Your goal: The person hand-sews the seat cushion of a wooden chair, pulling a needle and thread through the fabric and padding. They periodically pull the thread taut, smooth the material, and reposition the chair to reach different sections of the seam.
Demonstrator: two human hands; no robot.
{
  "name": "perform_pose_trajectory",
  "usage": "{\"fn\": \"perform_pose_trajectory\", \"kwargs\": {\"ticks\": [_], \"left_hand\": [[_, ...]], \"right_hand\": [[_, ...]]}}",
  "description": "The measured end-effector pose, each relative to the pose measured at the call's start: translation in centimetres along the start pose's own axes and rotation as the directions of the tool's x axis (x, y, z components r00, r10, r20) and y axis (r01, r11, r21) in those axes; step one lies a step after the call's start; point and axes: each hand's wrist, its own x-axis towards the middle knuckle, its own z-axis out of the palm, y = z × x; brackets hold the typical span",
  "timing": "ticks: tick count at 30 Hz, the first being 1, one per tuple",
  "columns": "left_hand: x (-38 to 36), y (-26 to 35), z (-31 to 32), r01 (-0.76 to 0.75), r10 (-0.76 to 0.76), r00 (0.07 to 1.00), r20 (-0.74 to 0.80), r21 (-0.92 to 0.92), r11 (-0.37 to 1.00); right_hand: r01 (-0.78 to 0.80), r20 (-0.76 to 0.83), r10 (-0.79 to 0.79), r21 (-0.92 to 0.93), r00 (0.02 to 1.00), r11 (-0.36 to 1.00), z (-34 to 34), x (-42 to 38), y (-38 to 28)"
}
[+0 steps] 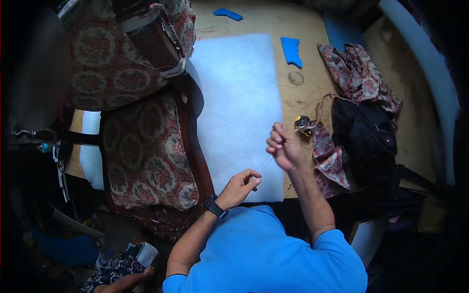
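My left hand (240, 186), with a black watch on its wrist, is closed in a pinch over the lower edge of the white padding sheet (234, 97). Up and to the right of it, my right hand (285, 146) is raised with its fingers curled together. A thin pale thread (265, 162) runs between the two hands. To the left stands a chair with a floral cushion (151, 156) and a dark wooden frame.
Blue foam pieces (291, 51), a yellow and black tape measure (303, 125), floral fabric scraps (359, 78) and a black bag (364, 132) lie on the wooden table (308, 93). Another person's arm (128, 282) shows at the lower left.
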Motion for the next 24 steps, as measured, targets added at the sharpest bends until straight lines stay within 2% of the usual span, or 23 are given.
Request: {"fn": "perform_pose_trajectory", "kwargs": {"ticks": [1, 2, 3, 4, 5, 6, 7, 8, 9, 10, 11, 13, 14, 15, 16, 17, 18, 19, 20, 21, 22, 23, 24], "left_hand": [[0.0, -0.1, -0.1, 0.021, -0.022, 0.999, 0.032, 0.030, 0.999], [-0.2, -0.1, -0.4, 0.039, -0.041, 0.998, 0.044, 0.062, 0.997], [0.0, 0.2, 1.8, 0.018, -0.022, 0.996, 0.085, 0.053, 0.998], [0.3, 0.2, 1.8, -0.003, -0.007, 0.992, 0.129, 0.079, 0.997], [-0.3, 0.7, 1.9, -0.048, 0.028, 0.988, 0.152, 0.128, 0.991], [-0.8, 1.1, 2.3, -0.074, 0.043, 0.981, 0.187, 0.161, 0.984], [-1.4, 2.8, 2.8, -0.078, 0.035, 0.978, 0.207, 0.206, 0.975], [-1.4, 2.0, 3.3, -0.232, 0.180, 0.964, 0.193, 0.293, 0.927], [-1.8, 3.7, 3.3, -0.203, 0.146, 0.969, 0.200, 0.305, 0.930], [-2.2, 4.2, 3.4, -0.264, 0.222, 0.962, 0.161, 0.326, 0.908], [-2.4, 4.4, 3.5, -0.322, 0.294, 0.946, 0.133, 0.344, 0.882], [-2.7, 5.1, 2.0, -0.348, 0.350, 0.934, 0.064, 0.371, 0.861], [-3.2, 5.4, 0.9, -0.359, 0.376, 0.926, 0.034, 0.385, 0.850], [-3.8, 6.0, -0.6, -0.316, 0.364, 0.929, -0.071, 0.364, 0.876], [-4.1, 5.6, -2.4, -0.286, 0.379, 0.903, -0.201, 0.376, 0.881], [-4.7, 6.1, -4.5, -0.243, 0.385, 0.854, -0.351, 0.387, 0.890], [-4.6, 5.7, -7.0, -0.241, 0.399, 0.783, -0.477, 0.359, 0.902], [-5.2, 7.6, -9.2, -0.101, 0.307, 0.735, -0.605, 0.350, 0.931], [-4.6, 7.1, -12.0, -0.040, 0.312, 0.639, -0.703, 0.374, 0.926], [-3.6, 5.7, -15.3, -0.106, 0.383, 0.564, -0.732, 0.396, 0.912], [-2.4, 4.5, -18.4, -0.169, 0.448, 0.477, -0.756, 0.421, 0.891], [-1.0, 3.8, -21.0, -0.140, 0.452, 0.433, -0.780, 0.437, 0.888], [0.2, 3.7, -23.1, -0.111, 0.457, 0.387, -0.801, 0.451, 0.886]], "right_hand": [[0.022, 0.056, -0.020, -0.036, 0.998, 0.999, -1.3, 0.7, -1.6], [0.048, -0.016, -0.049, -0.071, 0.999, 0.996, -1.3, 0.8, -4.6], [0.209, -0.122, -0.255, -0.301, 0.959, 0.931, -3.1, 0.1, -9.5], [0.327, -0.080, -0.424, -0.514, 0.902, 0.793, -6.3, 2.0, -14.6], [0.341, -0.043, -0.532, -0.724, 0.846, 0.600, -8.0, 2.4, -20.1], [0.463, 0.044, -0.527, -0.542, 0.849, 0.701, -16.5, 4.0, -27.6], [0.604, 0.215, -0.675, -0.681, 0.706, 0.415, -23.1, 4.4, -35.8], [0.533, 0.580, -0.741, -0.767, 0.338, -0.357, -31.3, 5.7, -47.4], [0.356, 0.353, -0.893, -0.902, 0.279, -0.246, -30.1, 2.0, -52.3], [0.272, 0.105, -0.971, -0.961, 0.217, -0.043, -26.9, -0.8, -53.7], [0.232, -0.039, -0.988, -0.970, 0.150, 0.074, -24.5, -2.3, -54.9], [0.196, -0.129, -0.985, -0.969, 0.111, 0.149, -20.9, -3.0, -55.4], [0.184, -0.137, -0.983, -0.970, 0.123, 0.158, -19.3, -2.6, -54.6], [0.158, -0.093, -0.975, -0.979, 0.201, 0.126, -18.0, -0.8, -52.5], [0.140, -0.036, -0.953, -0.987, 0.300, 0.082, -17.4, 1.7, -49.7], [0.134, 0.099, -0.897, -0.990, 0.430, -0.045, -15.2, 4.3, -45.2], [0.272, 0.475, -0.728, -0.880, 0.494, -0.389, -14.3, 7.9, -39.3], [0.474, 0.768, -0.433, -0.635, 0.472, -0.610, -13.7, 11.6, -33.4], [0.236, 0.242, -0.508, -0.969, 0.827, -0.077, -2.8, 10.2, -23.8], [0.255, 0.188, -0.360, -0.956, 0.914, 0.147, 0.6, 11.8, -18.4], [0.406, 0.375, -0.230, -0.908, 0.898, 0.103, -0.4, 15.9, -15.0], [0.394, 0.382, -0.095, -0.897, 0.919, 0.199, 3.2, 16.9, -11.8], [0.385, 0.389, -0.027, -0.896, 0.921, 0.221, 6.3, 18.4, -9.3]]}}
